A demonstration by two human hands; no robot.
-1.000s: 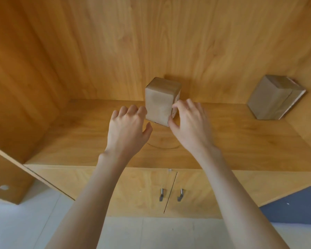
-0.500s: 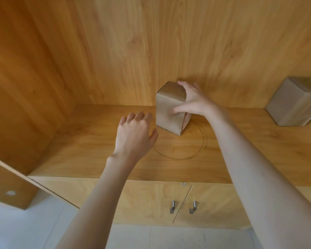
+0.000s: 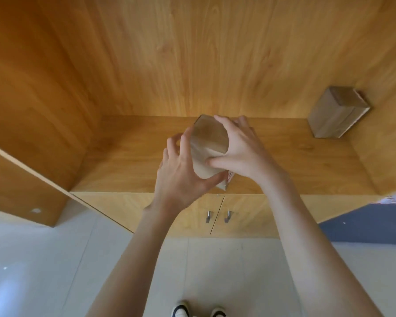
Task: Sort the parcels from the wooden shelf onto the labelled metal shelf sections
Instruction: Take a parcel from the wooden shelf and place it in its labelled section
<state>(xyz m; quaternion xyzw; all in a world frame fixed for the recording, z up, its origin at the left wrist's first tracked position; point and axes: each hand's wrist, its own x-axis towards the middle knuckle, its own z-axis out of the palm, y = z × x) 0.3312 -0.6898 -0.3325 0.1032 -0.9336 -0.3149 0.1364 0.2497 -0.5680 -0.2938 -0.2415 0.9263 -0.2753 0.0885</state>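
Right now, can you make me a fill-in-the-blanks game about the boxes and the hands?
1. The parcel in the middle is held by ____ hands.
2. The other parcel stands at the far ____ of the wooden shelf.
3. The cupboard doors below have ____ metal handles.

Missing words: two; right; two

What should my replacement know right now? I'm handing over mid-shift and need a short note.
Left hand and right hand: both grip the small brown cardboard parcel, held just above the wooden shelf near its front edge.
A second brown cardboard parcel stands at the shelf's back right corner.
Done: first parcel picked up.
Left: carry it to its metal shelf section, out of view, then fetch the second.
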